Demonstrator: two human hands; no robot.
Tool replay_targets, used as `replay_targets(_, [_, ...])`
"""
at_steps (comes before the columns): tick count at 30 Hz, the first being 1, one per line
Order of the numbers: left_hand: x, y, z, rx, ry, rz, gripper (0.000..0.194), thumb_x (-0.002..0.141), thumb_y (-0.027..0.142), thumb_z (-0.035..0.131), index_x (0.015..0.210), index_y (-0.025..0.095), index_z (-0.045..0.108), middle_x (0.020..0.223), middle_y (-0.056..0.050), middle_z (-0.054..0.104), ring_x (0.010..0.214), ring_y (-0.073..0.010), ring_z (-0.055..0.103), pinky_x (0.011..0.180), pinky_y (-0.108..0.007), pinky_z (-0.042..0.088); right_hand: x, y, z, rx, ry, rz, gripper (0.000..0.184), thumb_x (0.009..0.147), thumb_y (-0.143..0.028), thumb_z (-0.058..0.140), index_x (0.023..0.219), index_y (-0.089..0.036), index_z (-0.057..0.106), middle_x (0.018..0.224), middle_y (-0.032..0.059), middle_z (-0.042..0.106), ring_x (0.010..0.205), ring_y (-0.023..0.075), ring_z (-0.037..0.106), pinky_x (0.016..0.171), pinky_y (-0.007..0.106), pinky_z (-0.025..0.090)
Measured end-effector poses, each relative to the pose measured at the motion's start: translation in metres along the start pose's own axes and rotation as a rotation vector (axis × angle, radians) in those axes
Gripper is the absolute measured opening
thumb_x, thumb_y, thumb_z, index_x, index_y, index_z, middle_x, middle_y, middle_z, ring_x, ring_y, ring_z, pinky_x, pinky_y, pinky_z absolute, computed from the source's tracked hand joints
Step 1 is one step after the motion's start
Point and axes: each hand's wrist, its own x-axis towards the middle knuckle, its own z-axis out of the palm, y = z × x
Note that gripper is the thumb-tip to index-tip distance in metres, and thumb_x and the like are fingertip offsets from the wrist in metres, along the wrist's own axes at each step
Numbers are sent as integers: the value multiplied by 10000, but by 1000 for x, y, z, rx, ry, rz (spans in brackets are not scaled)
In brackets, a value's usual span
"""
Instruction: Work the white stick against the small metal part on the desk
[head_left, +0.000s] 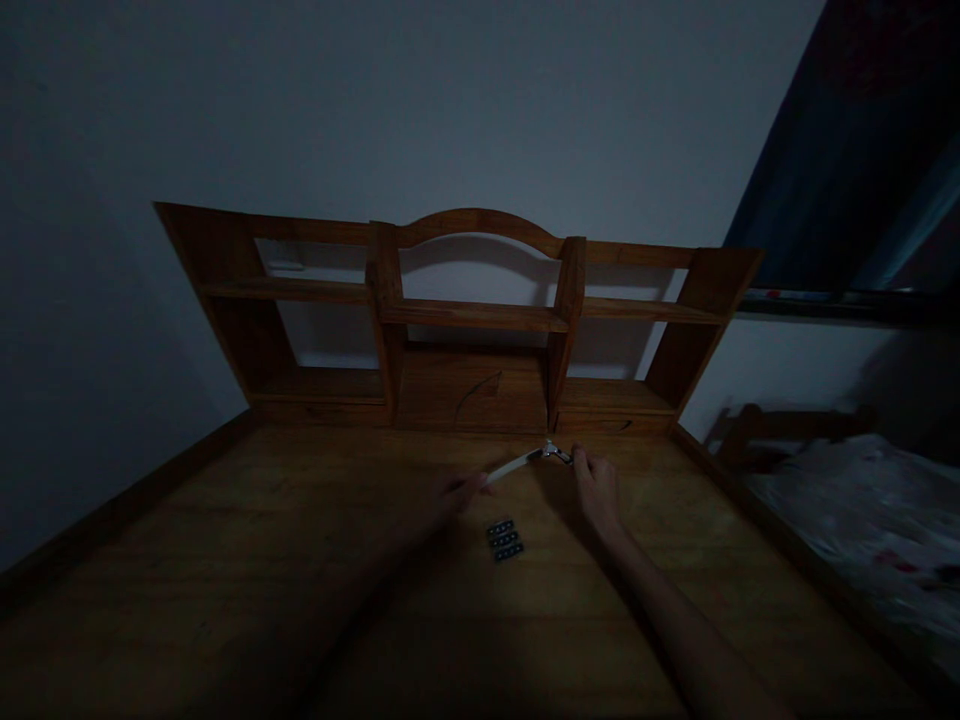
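Observation:
Between my two hands is a slim object (517, 465) with a long white strip, a dark section and a shiny metal joint (551, 449); the dim light hides its exact kind. My left hand (459, 492) is closed around the white end. At the other side, my right hand (596, 487) pinches the short dark end beyond the joint. The object bends at that joint and is held above the desk. Below it, several small dark rectangular pieces (505, 540) with pale dots lie in a stack-like row on the desktop.
The wooden desktop (300, 540) has raised side edges. A wooden shelf unit (480, 318) with compartments stands along its back, against the wall. A dark cable-like line (478, 390) shows on the central panel. At right lie a plastic-covered heap (847, 500) and a wooden chair-back-like piece (795, 422).

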Motion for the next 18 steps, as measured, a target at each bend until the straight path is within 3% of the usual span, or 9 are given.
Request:
replay_targets(6, [4,-3,-2,248,130,116,426,883,540,527,926,187,763,798,-32,689,777,-213,576,688,-267,390,3,2,-3,52,28,39,595,925,-576,331,491,-196,478,449,7,435,461,143,416,488,279,222])
replay_targets(12, [11,-20,-10,314,143,142,349,870,474,566,790,184,742,776,-58,683,745,-216,577,665,-268,386,-2,4,4,47,-30,-49,635,940,-628,306,478,-206,415,441,-7,402,451,130,391,489,280,204])
replay_targets(18, [14,-31,-14,454,186,160,316,862,443,564,817,185,741,883,-78,688,839,-228,584,799,-316,435,-5,4,8,43,-77,-124,625,955,-613,302,482,-212,380,450,-13,382,449,125,394,503,275,206])
